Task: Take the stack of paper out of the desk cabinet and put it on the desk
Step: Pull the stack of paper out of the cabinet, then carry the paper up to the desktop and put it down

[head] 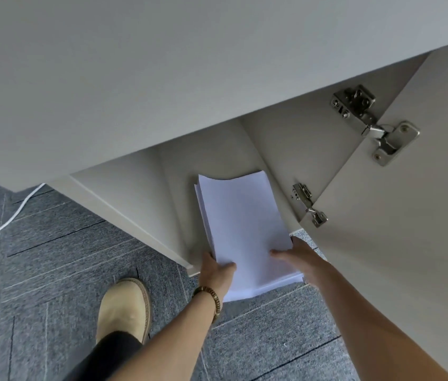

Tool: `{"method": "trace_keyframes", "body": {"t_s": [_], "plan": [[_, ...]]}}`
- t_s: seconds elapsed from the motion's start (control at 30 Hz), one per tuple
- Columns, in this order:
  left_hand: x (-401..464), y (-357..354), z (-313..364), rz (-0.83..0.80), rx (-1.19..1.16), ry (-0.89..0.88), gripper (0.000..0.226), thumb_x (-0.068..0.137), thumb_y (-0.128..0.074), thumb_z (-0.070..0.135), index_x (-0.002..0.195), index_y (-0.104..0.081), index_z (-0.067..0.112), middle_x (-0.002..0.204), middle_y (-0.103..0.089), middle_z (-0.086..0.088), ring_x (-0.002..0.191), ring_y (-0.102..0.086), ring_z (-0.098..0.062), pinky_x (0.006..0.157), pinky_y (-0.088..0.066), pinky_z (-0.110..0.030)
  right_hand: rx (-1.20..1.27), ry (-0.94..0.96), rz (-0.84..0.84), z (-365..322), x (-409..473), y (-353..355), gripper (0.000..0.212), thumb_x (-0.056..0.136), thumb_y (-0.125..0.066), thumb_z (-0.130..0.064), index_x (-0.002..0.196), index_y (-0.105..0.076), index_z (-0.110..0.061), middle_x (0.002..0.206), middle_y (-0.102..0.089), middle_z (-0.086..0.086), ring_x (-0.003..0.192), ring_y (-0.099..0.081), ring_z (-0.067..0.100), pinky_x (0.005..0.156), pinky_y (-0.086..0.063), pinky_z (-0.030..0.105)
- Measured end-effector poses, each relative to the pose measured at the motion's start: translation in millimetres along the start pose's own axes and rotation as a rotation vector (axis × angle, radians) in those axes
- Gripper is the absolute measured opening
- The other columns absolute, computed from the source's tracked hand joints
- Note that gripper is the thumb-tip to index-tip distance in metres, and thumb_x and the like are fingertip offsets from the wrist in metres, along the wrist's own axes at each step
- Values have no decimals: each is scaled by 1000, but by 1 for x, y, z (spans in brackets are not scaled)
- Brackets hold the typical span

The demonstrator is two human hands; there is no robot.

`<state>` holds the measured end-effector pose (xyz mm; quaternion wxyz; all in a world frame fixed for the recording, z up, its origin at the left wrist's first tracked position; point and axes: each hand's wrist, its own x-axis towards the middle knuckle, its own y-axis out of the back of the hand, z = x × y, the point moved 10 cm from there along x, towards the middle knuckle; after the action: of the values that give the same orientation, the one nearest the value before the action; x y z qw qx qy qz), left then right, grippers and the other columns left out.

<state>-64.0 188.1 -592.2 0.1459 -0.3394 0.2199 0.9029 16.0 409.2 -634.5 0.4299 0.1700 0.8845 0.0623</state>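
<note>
At the cabinet mouth, the left hand [218, 268] and right hand [298, 254] clamp the paper stack [244, 229] by its near edges. Stack lies half out of the open cabinet [140, 171]; lifting onto the counter [162, 64] remains.

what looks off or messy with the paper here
The stack of paper is not squared: sheets fan out along its left edge, and the far end curls up against the cabinet back. Left hand and right hand grip its near end, which overhangs the floor.
</note>
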Motion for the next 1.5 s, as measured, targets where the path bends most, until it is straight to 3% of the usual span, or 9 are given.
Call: {"method": "trace_keyframes", "body": {"t_s": [0.13, 0.27, 0.4, 0.47, 0.57, 0.63, 0.8, 1.2, 1.5], "plan": [[-28, 6, 14, -72, 31, 12, 45, 85, -62, -5, 124, -44, 7, 117, -59, -10, 98, -57, -24, 86, -44, -28, 25, 26, -48, -21, -39, 3, 43, 85, -74, -4, 126, -62, -13, 121, -69, 7, 106, -64, 25, 92, -48, 36], [-77, 16, 38, -150, 57, -20, 57, 85, -60, -10, 135, -44, 11, 121, -60, -9, 104, -55, -24, 91, -42, -28, 76, 133, -59, -50, -102, 15, 31, 86, -70, 4, 100, -63, -23, 109, -73, 6, 88, -68, 12, 77, -57, 25], [-146, 34, 51, -188, 41, -15, 60, 83, -61, -12, 136, -46, 12, 125, -61, -10, 109, -56, -26, 94, -43, -33, 156, 156, -31, -63, -194, 27, 55, 68, -76, -14, 120, -60, -4, 109, -72, 8, 97, -70, 24, 79, -61, 26], [-188, 45, 59, -206, -8, -21, 57, 84, -61, -13, 131, -47, 17, 119, -62, -7, 108, -57, -26, 94, -44, -36, 142, 142, 10, -70, -248, 37, 54, 68, -72, -16, 120, -55, -11, 106, -68, 5, 93, -66, 21, 74, -58, 22], [-254, 64, 70, -285, -40, -39, 53, 84, -64, -10, 122, -48, 23, 111, -66, -1, 97, -62, -19, 84, -48, -35, 92, 168, 37, -85, -327, 49, 36, 78, -74, -16, 111, -59, -20, 113, -72, 10, 102, -70, 28, 84, -60, 39], [-293, 76, 74, -329, -29, -51, 55, 82, -68, -6, 126, -50, 22, 114, -68, -2, 99, -65, -19, 80, -52, -35, 92, 187, 69, -89, -379, 57, 28, 82, -73, -10, 106, -62, -19, 109, -74, 9, 95, -73, 23, 83, -60, 36], [-389, 109, 101, -383, -34, -137, 54, 79, -70, -1, 125, -52, 20, 114, -70, -2, 102, -66, -22, 85, -53, -40, 126, 263, 189, -102, -504, 70, 48, 72, -74, -21, 117, -62, -13, 117, -74, 13, 108, -72, 31, 95, -57, 52], [-593, 206, 191, -487, -222, -474, 50, 82, -71, 0, 119, -60, 32, 106, -77, 5, 99, -72, -21, 85, -59, -43, 210, 628, 376, -176, -754, 73, 33, 89, -74, -13, 119, -65, -23, 111, -76, -2, 96, -73, 8, 73, -56, 16], [-709, 307, 281, -502, -275, -780, 57, 85, -71, 2, 132, -54, 30, 116, -75, 4, 106, -71, -18, 87, -58, -38, 307, 904, 365, -267, -874, 57, 45, 87, -77, -20, 130, -61, -24, 123, -75, -1, 112, -72, 23, 98, -55, 49]]}}
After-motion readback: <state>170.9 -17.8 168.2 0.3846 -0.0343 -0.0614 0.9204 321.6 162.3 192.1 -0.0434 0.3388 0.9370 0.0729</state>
